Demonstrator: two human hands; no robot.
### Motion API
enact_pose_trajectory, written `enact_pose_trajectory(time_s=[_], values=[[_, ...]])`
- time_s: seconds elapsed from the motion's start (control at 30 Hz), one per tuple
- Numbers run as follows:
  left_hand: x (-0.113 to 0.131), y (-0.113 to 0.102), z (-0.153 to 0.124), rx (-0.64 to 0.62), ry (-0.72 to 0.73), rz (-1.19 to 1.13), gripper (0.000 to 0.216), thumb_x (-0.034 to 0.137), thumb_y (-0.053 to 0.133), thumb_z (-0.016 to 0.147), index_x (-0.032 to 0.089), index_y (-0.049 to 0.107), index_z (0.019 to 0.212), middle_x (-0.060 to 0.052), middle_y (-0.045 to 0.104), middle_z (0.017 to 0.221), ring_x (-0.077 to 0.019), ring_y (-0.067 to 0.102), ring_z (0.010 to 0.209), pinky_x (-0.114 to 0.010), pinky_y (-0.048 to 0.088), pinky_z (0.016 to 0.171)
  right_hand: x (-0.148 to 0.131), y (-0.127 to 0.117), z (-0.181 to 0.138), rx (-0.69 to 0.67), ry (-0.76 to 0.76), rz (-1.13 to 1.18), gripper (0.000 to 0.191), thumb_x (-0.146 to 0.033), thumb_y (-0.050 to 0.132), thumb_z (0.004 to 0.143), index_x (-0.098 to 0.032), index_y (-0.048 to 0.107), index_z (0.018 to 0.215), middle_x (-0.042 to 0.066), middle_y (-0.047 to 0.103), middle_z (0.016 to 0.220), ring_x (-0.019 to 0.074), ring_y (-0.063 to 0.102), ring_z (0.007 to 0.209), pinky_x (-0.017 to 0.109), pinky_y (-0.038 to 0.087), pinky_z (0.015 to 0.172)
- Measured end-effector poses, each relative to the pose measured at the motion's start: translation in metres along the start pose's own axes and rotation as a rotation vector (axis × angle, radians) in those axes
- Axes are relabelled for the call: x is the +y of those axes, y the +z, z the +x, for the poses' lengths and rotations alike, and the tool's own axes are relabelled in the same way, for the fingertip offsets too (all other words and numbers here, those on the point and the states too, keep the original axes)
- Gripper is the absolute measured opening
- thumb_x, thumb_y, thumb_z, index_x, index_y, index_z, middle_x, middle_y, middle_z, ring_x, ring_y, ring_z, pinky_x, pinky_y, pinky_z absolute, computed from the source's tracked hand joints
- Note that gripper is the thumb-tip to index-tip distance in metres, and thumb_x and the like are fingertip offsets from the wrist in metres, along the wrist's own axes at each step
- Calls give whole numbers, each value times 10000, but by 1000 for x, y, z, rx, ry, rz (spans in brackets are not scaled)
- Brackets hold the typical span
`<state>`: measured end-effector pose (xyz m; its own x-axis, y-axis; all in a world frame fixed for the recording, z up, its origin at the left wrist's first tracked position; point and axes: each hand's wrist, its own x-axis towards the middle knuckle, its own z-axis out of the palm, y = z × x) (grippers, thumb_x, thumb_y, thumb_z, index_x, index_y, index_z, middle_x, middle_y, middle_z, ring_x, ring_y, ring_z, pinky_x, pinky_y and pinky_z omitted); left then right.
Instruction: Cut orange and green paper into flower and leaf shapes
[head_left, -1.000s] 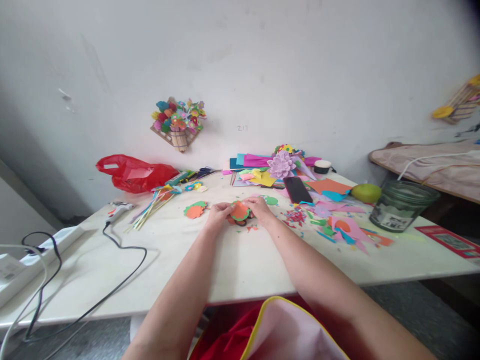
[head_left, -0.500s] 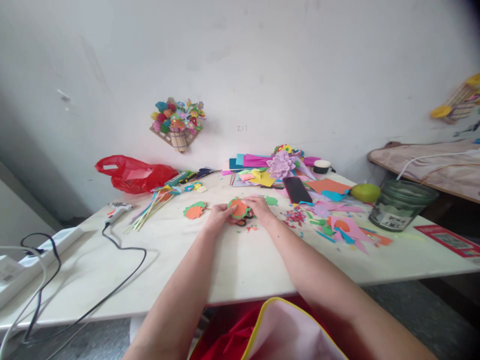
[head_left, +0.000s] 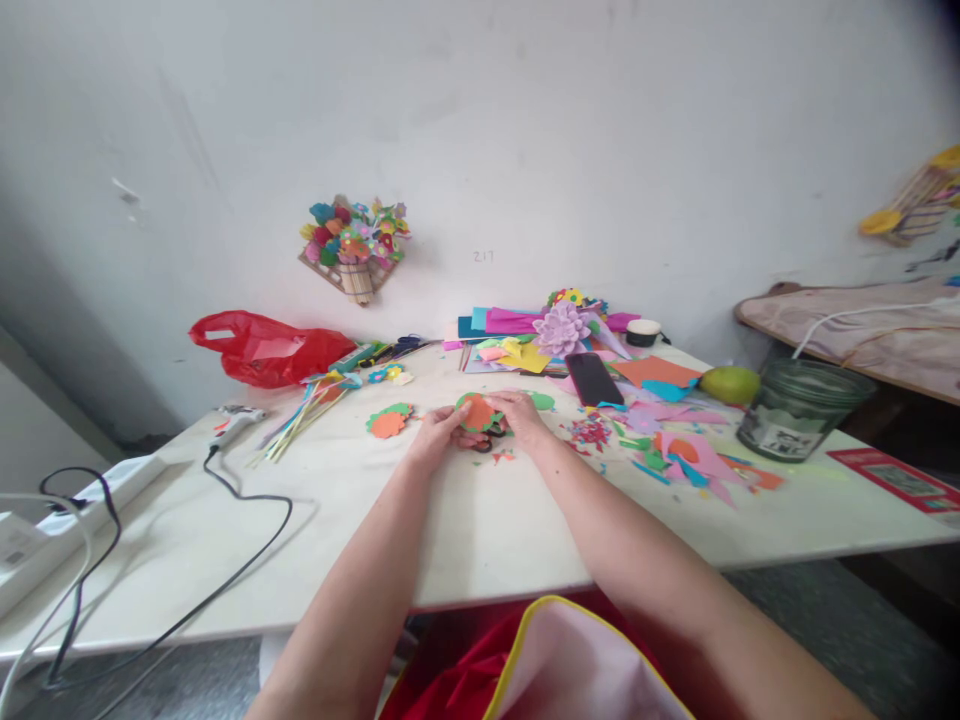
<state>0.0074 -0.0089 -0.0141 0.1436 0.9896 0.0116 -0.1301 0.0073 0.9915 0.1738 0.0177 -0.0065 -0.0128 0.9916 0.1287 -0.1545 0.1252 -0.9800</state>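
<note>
Between my two hands is a scalloped foam flower cut-out (head_left: 478,413), an orange layer over a green one. My left hand (head_left: 436,436) pinches its left edge, and my right hand (head_left: 519,418) grips it at the upper right. Dark scissor handles (head_left: 480,446) show under the cut-out, partly hidden by it and my fingers. To the left lie similar orange and green cut-outs (head_left: 388,422), overlapping on the table. A green scalloped piece (head_left: 541,401) lies just beyond my right hand. Tiny orange scraps (head_left: 504,457) are scattered below.
Foam scraps (head_left: 690,460) and a phone (head_left: 595,381) lie to the right, near a dark green jar (head_left: 802,415). Leftward are a glue gun (head_left: 236,425) with its cable, a power strip (head_left: 112,500), thin sticks (head_left: 300,420) and a red plastic bag (head_left: 270,348).
The cut-out stays between both hands, almost in place, with only a slight shift of the fingers. Nothing else has visibly moved.
</note>
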Motion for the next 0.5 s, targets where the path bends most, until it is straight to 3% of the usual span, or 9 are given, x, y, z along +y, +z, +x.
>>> enact_pose_trajectory(time_s=[0.27,0.5], values=[[4,2,1,32,-24,-112,311,379,853,789,141,667,866,-85,756,668,-242,767,610,-263,588,517,-1,-2,-2,-19,-24,-33,169,-303,737,687,-165,804,758,28,710,689,124,534,552,216,327,433],[2,2,1,30,-5,-55,332,411,862,771,141,682,845,-95,760,666,-246,770,630,-274,592,546,-4,-1,-3,-15,10,-15,143,-285,731,684,-157,773,732,11,668,653,114,505,529,227,322,441]])
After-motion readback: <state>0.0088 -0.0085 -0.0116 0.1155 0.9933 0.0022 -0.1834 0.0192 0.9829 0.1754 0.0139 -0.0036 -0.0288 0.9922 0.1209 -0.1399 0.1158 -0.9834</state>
